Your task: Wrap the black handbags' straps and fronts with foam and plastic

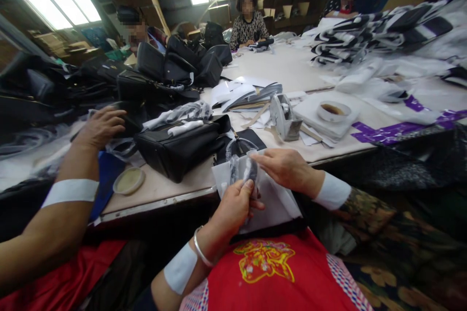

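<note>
Red apron [226, 277] | left grip [233, 206] holds wrapped handle [250, 170] | right grip [288, 170]: can't tell | black bag [173, 150], tape dispenser [288, 124] beyond

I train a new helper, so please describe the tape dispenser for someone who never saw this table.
On the pale table, look just beyond the person's right hand. There, between the fanned papers and the round white-rimmed object, stands the tape dispenser. Its chunky grey upright body sets it apart from those flat neighbours.

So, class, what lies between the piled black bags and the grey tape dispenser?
A loose stack of papers, mostly white; the head view shows it.
</note>
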The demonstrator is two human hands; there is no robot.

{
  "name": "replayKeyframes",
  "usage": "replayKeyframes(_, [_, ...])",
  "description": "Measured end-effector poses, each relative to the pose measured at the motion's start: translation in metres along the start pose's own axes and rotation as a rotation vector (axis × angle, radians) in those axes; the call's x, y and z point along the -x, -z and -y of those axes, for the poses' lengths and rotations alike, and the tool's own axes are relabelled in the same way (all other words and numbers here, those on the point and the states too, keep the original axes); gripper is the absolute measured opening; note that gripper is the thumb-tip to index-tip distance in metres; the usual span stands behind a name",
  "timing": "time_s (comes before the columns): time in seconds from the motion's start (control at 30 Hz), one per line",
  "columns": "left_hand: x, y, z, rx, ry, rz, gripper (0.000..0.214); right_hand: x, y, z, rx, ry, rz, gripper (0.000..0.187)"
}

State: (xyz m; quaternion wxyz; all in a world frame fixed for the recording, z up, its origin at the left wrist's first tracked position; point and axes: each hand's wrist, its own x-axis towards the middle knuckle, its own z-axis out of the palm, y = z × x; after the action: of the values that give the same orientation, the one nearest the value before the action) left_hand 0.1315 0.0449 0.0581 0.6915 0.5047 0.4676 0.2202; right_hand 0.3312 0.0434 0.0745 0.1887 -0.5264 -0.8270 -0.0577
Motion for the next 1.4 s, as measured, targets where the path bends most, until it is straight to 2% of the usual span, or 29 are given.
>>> replayKeyframes(0.13, [-0.001, -0.001, 0.004, -0.108, -0.007, 0.073, 0.043, -0.024, -0.014, -0.009, 0.087, 0.069, 0.186, 0.022])
replayKeyframes(0.23, [0.001, 0.001, 0.002, -0.144, -0.006, 0.097, 0.045, -0.03, -0.03, -0.017, -0.01, -0.032, 0.266, 0.024])
replayKeyframes(0.37, [0.005, 0.003, -0.003, -0.113, -0.04, 0.068, 0.045, -0.03, -0.045, -0.027, -0.105, -0.188, 0.25, 0.031])
replayKeyframes(0.47, [0.005, 0.006, -0.004, -0.062, -0.065, 0.077, 0.049, -0.025, -0.043, -0.031, -0.103, -0.293, 0.214, 0.031])
replayKeyframes(0.57, [0.003, 0.013, -0.001, -0.022, -0.057, 0.071, 0.053, -0.008, -0.031, -0.028, -0.08, -0.402, 0.166, 0.031])
replayKeyframes(0.63, [0.002, 0.017, 0.003, -0.008, -0.047, 0.051, 0.054, 0.013, -0.021, -0.021, -0.101, -0.46, 0.18, 0.03])
replayKeyframes(0.77, [-0.001, 0.016, 0.009, -0.008, -0.08, 0.034, 0.052, 0.056, -0.011, 0.007, -0.175, -0.572, 0.355, 0.036])
replayKeyframes(0.87, [-0.005, 0.007, 0.011, -0.021, -0.127, 0.042, 0.049, 0.074, -0.012, 0.025, -0.243, -0.665, 0.415, 0.033])
replayKeyframes(0.93, [-0.007, 0.001, 0.011, -0.026, -0.149, 0.056, 0.046, 0.082, -0.013, 0.032, -0.394, -0.71, 0.466, 0.031])
replayKeyframes(1.0, [-0.006, -0.002, 0.012, -0.014, -0.163, 0.06, 0.044, 0.088, -0.012, 0.035, -0.562, -0.693, 0.509, 0.03])
replayKeyframes(1.1, [-0.002, -0.002, 0.014, 0.022, -0.175, 0.03, 0.044, 0.1, -0.007, 0.039, -0.677, -0.595, 0.431, 0.024])
replayKeyframes(1.17, [0.0, 0.0, 0.016, 0.037, -0.176, -0.003, 0.044, 0.108, -0.006, 0.041, -0.723, -0.583, 0.357, 0.022])
replayKeyframes(1.33, [-0.004, -0.006, 0.02, 0.037, -0.189, -0.112, 0.043, 0.115, -0.011, 0.043, -0.982, -0.816, 0.167, 0.032])
replayKeyframes(1.4, [-0.009, -0.014, 0.021, -0.006, -0.19, -0.12, 0.04, 0.109, -0.009, 0.046, -1.054, -0.852, 0.101, 0.034])
